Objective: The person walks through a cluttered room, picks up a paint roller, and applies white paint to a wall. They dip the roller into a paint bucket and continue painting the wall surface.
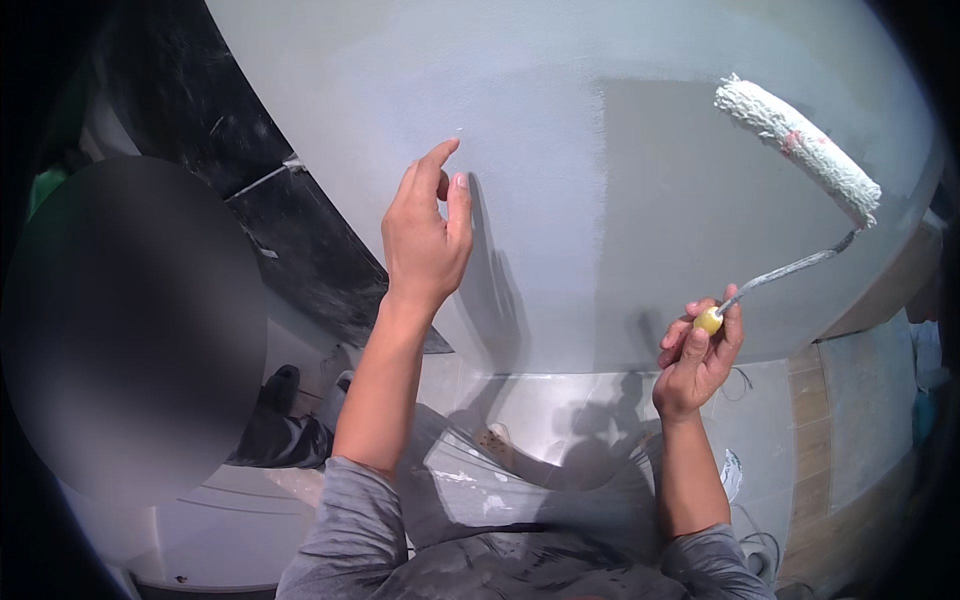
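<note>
My right hand (697, 362) is closed around the yellow-ended handle of a paint roller (800, 145). The roller's fluffy white sleeve, marked with a few pink smudges, is raised at the upper right in front of the wall. Up at the left, my left hand (425, 230) is empty, with its index finger stretched out and its thumb apart. A tiny white speck (459, 129) shows just at that fingertip; whether the finger touches the wall I cannot tell. The wall (530, 140) has a pale, wet-looking coat beside a darker grey patch (690, 220) with a straight edge.
Black panels (210, 110) border the wall on the left. A person, mostly a blurred dark shape (135, 330), is close by on my left, with a dark trouser leg (285, 440) showing. Below lies a pale tiled floor (740, 400), with wood-look strips (810, 430) at the right.
</note>
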The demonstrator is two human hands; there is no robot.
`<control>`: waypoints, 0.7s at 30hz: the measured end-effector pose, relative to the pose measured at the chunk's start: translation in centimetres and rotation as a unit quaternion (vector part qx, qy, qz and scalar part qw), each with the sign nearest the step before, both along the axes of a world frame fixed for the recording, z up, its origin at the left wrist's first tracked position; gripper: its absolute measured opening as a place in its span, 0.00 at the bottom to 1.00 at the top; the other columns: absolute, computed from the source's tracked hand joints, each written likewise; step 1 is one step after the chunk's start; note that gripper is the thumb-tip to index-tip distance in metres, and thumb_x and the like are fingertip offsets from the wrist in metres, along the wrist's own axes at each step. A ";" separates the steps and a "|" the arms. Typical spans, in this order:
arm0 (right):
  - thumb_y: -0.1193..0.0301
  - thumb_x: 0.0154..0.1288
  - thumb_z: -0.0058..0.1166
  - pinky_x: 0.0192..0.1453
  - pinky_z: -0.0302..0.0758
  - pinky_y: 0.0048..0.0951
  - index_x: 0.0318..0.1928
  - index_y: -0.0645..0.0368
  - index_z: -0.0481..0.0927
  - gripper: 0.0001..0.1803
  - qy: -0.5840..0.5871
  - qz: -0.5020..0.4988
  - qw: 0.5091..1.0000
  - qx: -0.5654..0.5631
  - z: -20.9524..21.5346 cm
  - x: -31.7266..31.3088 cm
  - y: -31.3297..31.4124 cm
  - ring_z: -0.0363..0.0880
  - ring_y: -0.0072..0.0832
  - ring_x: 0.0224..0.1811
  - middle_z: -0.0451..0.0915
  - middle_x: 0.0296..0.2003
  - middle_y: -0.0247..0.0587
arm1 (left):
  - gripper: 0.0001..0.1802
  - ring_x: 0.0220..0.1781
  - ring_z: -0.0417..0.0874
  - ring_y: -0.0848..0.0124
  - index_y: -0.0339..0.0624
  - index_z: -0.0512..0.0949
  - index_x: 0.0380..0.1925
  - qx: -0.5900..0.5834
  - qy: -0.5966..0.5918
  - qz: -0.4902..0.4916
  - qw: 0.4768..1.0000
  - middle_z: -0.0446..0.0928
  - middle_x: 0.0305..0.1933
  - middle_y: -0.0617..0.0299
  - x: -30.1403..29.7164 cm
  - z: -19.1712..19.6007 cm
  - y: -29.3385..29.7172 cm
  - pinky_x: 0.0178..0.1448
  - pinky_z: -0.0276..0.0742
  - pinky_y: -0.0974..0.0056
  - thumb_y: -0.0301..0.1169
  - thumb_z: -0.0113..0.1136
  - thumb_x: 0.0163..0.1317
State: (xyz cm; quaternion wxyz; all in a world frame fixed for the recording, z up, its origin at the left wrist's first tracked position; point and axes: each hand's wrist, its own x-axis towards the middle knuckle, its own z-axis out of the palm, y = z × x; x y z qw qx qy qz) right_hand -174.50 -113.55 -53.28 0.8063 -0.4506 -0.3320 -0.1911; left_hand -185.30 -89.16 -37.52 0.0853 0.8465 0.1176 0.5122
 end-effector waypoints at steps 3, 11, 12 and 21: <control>0.67 0.81 0.43 0.22 0.60 0.12 0.74 0.61 0.58 0.27 -0.001 0.000 1.000 -0.018 -0.3 -0.2 -0.2 0.70 0.13 0.27 0.74 0.48 0.41 | 0.20 0.31 0.76 0.70 0.38 0.76 0.61 0.003 0.026 0.011 1.000 0.75 0.33 0.58 -0.2 0.0 0.2 0.37 0.75 0.63 0.30 0.54 0.72; 0.67 0.81 0.42 0.22 0.61 0.11 0.75 0.60 0.58 0.27 0.017 -0.003 1.000 -0.011 -0.6 0.3 0.1 0.70 0.11 0.27 0.74 0.48 0.40 | 0.21 0.30 0.80 0.66 0.37 0.74 0.62 0.033 0.059 0.017 0.998 0.77 0.35 0.55 -0.1 0.7 0.6 0.37 0.79 0.60 0.30 0.53 0.71; 0.67 0.81 0.42 0.22 0.61 0.11 0.75 0.60 0.58 0.27 0.016 -0.002 1.000 -0.012 -0.5 0.3 0.0 0.70 0.11 0.27 0.74 0.48 0.40 | 0.21 0.30 0.81 0.66 0.37 0.74 0.62 0.026 0.064 0.021 0.997 0.77 0.36 0.55 -0.2 0.9 0.5 0.37 0.79 0.60 0.30 0.53 0.71; 0.65 0.82 0.43 0.20 0.61 0.12 0.75 0.59 0.58 0.27 -0.001 -0.001 1.000 -0.031 -0.8 0.4 0.1 0.70 0.12 0.27 0.74 0.48 0.37 | 0.17 0.31 0.78 0.64 0.37 0.76 0.55 0.057 0.061 -0.003 0.997 0.74 0.35 0.55 -0.2 0.7 0.8 0.38 0.76 0.59 0.29 0.55 0.69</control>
